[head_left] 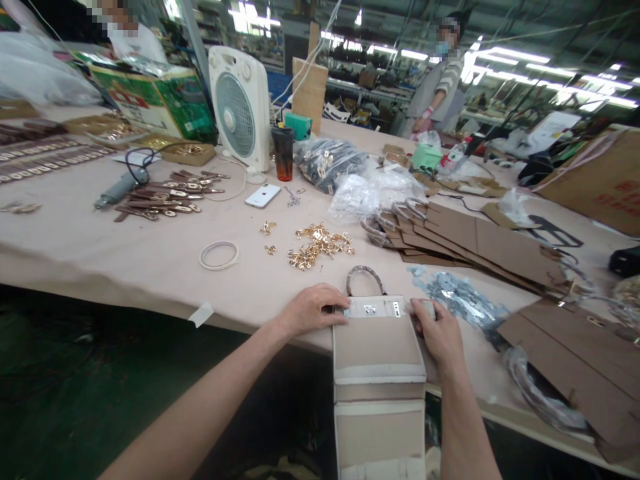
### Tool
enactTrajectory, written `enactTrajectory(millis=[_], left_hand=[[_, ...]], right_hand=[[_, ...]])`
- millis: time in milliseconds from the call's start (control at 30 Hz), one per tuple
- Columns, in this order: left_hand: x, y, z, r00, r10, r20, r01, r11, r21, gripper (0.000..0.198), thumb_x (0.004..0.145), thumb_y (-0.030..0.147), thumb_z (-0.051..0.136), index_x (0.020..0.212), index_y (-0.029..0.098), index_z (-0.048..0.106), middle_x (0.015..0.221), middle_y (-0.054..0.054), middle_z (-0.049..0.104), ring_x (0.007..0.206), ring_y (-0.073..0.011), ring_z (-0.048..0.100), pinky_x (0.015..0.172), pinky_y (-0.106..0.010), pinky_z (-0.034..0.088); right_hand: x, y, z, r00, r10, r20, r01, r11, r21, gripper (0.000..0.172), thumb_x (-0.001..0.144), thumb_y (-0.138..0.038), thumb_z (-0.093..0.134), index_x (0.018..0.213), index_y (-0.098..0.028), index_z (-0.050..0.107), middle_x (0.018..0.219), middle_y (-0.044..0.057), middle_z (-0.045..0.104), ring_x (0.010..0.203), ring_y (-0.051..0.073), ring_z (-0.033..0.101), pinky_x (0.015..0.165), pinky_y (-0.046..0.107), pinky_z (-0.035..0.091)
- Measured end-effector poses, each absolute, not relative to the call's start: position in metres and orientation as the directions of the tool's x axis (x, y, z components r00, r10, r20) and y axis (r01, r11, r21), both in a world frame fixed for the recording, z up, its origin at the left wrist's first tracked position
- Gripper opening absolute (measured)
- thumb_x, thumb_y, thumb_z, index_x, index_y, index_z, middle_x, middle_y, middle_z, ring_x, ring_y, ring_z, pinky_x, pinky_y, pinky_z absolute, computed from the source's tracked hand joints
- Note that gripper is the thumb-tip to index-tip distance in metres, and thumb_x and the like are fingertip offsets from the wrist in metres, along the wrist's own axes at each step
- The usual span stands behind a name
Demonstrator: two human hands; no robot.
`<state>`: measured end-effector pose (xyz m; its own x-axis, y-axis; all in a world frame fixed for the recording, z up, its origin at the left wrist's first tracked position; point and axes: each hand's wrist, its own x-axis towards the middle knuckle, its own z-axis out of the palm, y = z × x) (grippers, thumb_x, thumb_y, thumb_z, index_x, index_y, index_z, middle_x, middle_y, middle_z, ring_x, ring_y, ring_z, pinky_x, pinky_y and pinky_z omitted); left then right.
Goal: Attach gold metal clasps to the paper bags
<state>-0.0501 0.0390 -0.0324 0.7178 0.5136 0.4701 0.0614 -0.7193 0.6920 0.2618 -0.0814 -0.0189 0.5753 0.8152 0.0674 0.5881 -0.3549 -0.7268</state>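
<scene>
A long beige handbag panel (379, 347) with a wrapped handle (367, 269) at its far end lies before me and hangs over the table edge. Near that handle a pale strip (373, 307) crosses it, bearing small metal pieces. My left hand (320, 308) pinches the panel's upper left edge between thumb and fingers. Beside the upper right corner, my right hand (442, 330) is closed, its fingers curled; a small greyish thing shows at the fingertips, too unclear to name. Past the handle lies a pile of gold-coloured metal fittings (320, 247). Thin grey metal plates (457, 297) are heaped right of my right hand.
A roll of tape (219, 255), a phone (263, 196) and a grey power tool (120, 189) lie to the left. A fan (239, 110) and a tumbler (283, 153) stand behind. Stacked brown bag panels (480, 240) occupy the right. A person (435, 80) stands across the table.
</scene>
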Motion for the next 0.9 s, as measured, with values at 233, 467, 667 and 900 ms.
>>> enactTrajectory(millis=[233,467,667,900], left_hand=[[-0.0509,0.0377,-0.0302,0.713,0.517,0.473,0.049,-0.71,0.703,0.028,0.087,0.037,0.079,0.109,0.02,0.077,0.122,-0.011,0.076,0.115,-0.0227,0.07,0.104,-0.038,0.055],[-0.0502,0.0374,-0.0277,0.702,0.537,0.467,0.042,-0.686,0.726,0.027,0.084,0.034,0.082,0.106,0.019,0.078,0.12,-0.013,0.077,0.113,-0.0231,0.072,0.102,-0.037,0.055],[-0.0482,0.0371,-0.028,0.684,0.563,0.465,0.075,-0.688,0.722,0.016,0.09,0.029,0.074,0.102,0.02,0.078,0.115,-0.01,0.079,0.109,-0.0212,0.074,0.101,-0.035,0.056],[-0.0494,0.037,-0.0293,0.685,0.521,0.509,0.031,-0.72,0.693,0.016,0.091,0.027,0.073,0.104,0.019,0.077,0.116,-0.01,0.078,0.11,-0.0202,0.073,0.101,-0.034,0.055]], right_hand=[[0.2635,-0.0817,-0.0205,0.575,0.816,0.055,0.573,-0.353,-0.74,0.056,0.086,-0.07,0.06,0.091,-0.017,0.076,0.062,0.004,0.069,0.065,0.025,0.062,0.072,0.034,0.044],[0.264,-0.0814,-0.0202,0.581,0.813,0.049,0.569,-0.362,-0.739,0.055,0.086,-0.07,0.06,0.093,-0.018,0.076,0.06,0.003,0.069,0.065,0.025,0.062,0.072,0.034,0.043],[0.2615,-0.0817,-0.0191,0.569,0.817,0.091,0.596,-0.334,-0.73,0.06,0.085,-0.073,0.06,0.09,-0.015,0.077,0.062,0.005,0.07,0.067,0.026,0.062,0.072,0.034,0.043],[0.2616,-0.0818,-0.0198,0.564,0.82,0.092,0.588,-0.321,-0.742,0.057,0.086,-0.071,0.061,0.088,-0.016,0.076,0.059,0.003,0.068,0.064,0.024,0.061,0.071,0.033,0.042]])
